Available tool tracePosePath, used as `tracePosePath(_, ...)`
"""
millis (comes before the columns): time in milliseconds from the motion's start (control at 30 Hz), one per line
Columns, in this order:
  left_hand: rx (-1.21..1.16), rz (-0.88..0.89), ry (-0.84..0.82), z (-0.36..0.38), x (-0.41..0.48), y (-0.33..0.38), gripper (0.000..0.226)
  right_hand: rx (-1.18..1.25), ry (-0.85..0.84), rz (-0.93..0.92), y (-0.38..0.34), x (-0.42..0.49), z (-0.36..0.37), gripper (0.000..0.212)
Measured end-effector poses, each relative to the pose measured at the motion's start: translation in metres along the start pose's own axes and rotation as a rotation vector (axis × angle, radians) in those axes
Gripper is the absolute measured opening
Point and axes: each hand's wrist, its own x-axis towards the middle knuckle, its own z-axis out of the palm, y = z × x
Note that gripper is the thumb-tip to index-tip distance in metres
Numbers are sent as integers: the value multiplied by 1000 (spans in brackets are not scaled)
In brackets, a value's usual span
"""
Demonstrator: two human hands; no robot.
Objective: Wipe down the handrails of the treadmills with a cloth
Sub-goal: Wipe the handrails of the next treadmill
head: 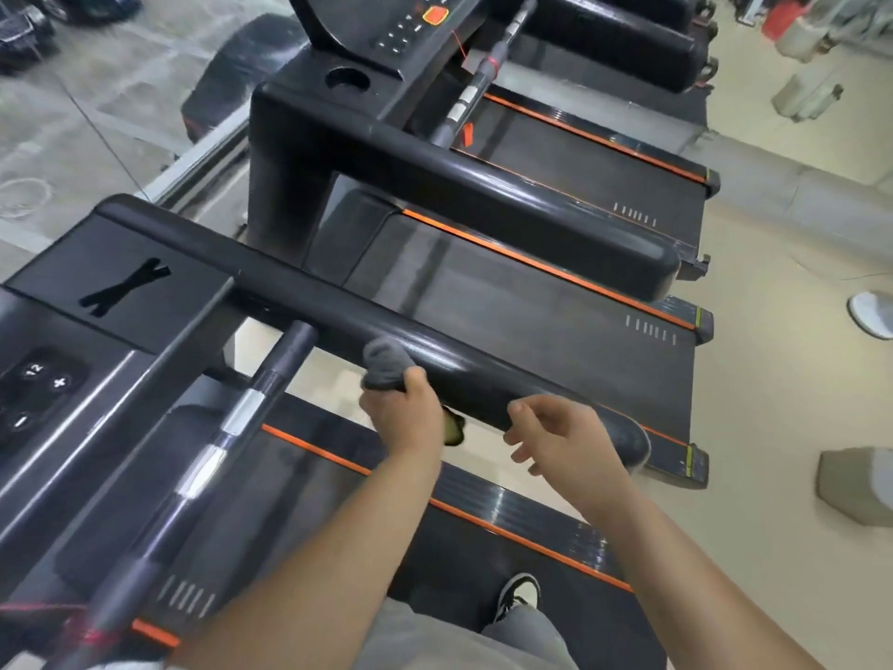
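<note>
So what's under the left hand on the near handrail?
A bunched grey cloth, gripped by the left hand against the black handrail. The hand covers the cloth's lower part and the rail surface beneath it.

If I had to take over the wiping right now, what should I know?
Left hand: grips the grey cloth, which is pressed on top of the near handrail, about midway along.
Right hand: holds nothing, fingers loosely curled beside the same rail, nearer its end. Whether it touches is unclear.
Done: cannot tell how much is already wiped.
Left: probably the rest of this rail to its rounded end, then the next treadmill's handrail.
</note>
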Motion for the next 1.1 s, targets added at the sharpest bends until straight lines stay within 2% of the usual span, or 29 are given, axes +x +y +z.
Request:
tracePosePath(33,22,-2,-61,8,-19,-12,32,24,51,-24,3,1,-8,19)
tracePosePath(133,78,-50,-480,39,-78,-54,27,32,144,-128,17,10,-34,19)
tracePosePath(167,93,-44,-561,46,-95,-60,27,3,150,-160,23,14,-45,18)
tracePosePath(200,96,-42,-554,51,-104,-58,28,-12,150,-181,29,19,-56,18)
tracePosePath(267,11,21,-391,52,-104,-35,33,8,156,-200,40,28,-78,17)
tracePosePath(333,-45,221,-193,44,-82,0,30,-11,189,-229,50,36,-93,18)
tracePosePath(367,29,338,-116,39,-64,15,26,-19,201,-245,55,40,-99,16)
tracePosePath(433,430,528,-24,34,-30,33,26,29,189,-230,65,44,-107,11)
tracePosePath(500,842,586,11,36,-8,32,31,68,153,-150,77,47,-115,8)
tracePosePath(533,933,597,15,40,-5,28,33,69,134,-125,83,47,-120,9)
tracePosePath(633,974,649,61,61,-24,8,38,60,108,-116,104,44,-143,9)
tracePosePath(767,999,808,77,100,-94,-40,31,41,137,-98,130,36,-170,11)
tracePosePath(833,994,889,-11,122,-139,-70,29,75,174,-68,139,35,-178,11)
tracePosePath(933,1054,989,-327,147,-197,-112,27,99,208,-15,146,36,-188,28)
tracePosePath(967,1103,953,-470,148,-210,-123,27,99,223,-6,145,35,-192,36)
tracePosePath(1033,1125,756,-685,141,-221,-137,31,99,254,-11,145,36,-200,32)
tracePosePath(1100,1033,740,-652,125,-220,-133,29,138,264,-25,143,35,-204,26)
